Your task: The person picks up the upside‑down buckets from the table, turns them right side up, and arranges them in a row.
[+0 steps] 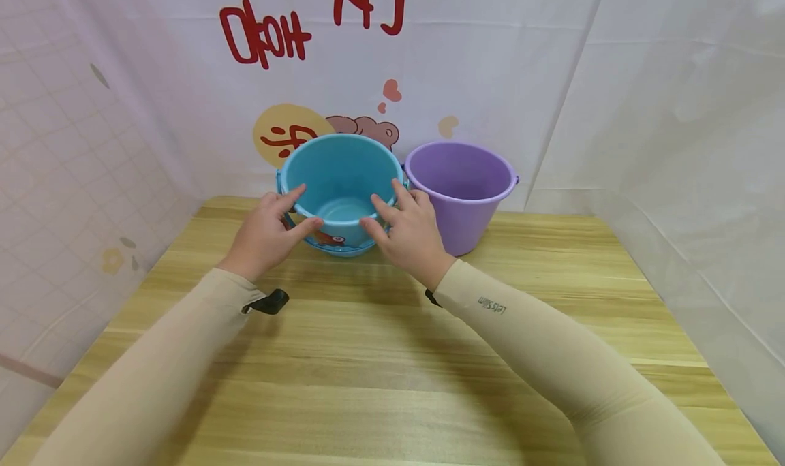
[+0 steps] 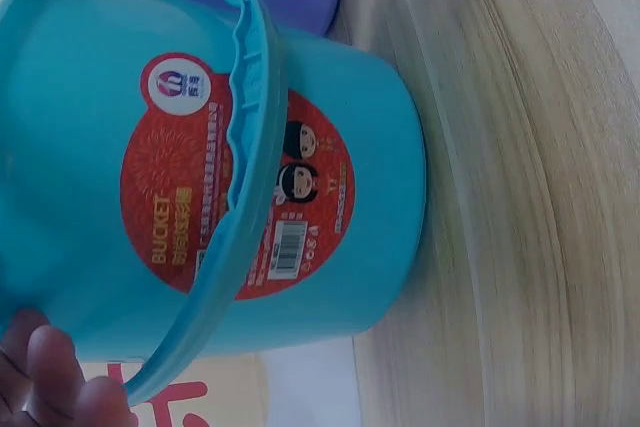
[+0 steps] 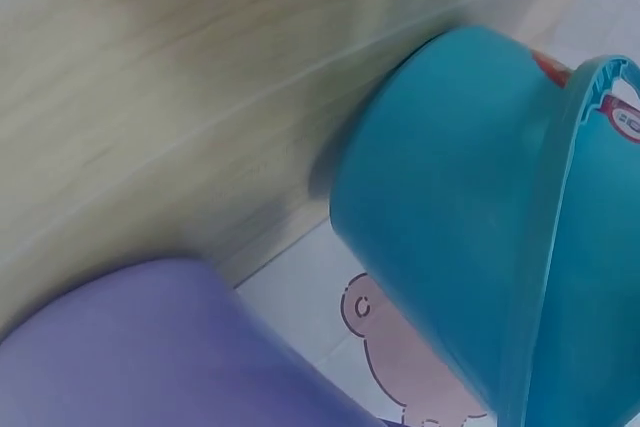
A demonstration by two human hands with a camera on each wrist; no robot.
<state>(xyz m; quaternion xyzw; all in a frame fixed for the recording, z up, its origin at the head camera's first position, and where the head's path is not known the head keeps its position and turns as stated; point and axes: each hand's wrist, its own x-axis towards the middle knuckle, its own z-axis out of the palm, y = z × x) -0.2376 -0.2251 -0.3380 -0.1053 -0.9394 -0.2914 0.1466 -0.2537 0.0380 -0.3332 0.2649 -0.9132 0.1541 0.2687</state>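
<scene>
Blue bucket (image 1: 343,173) is upright at the far side of the table (image 1: 368,370), left of centre. My left hand (image 1: 264,231) is on its near-left rim, my right hand (image 1: 413,234) on its near-right. Grip: loose. Fingers spread, mostly straight, resting on the lip, nothing wrapped round it. If I load it like this, I'd expect a slip: smooth plastic, fingertips only. Contact is all near side and high, so a hard push down or toward me could tip it my way. Uneven push probably twists it. Handle (image 2: 262,132) hangs down on the near side, over the red label; could swing or snag a finger. Purple bucket (image 1: 463,221) is just right, rims close, can't tell if touching; bases are apart. Shift right and the handle lugs could catch, shoving purple. Far side: wall cloth (image 1: 490,78) close behind, little slack there.
</scene>
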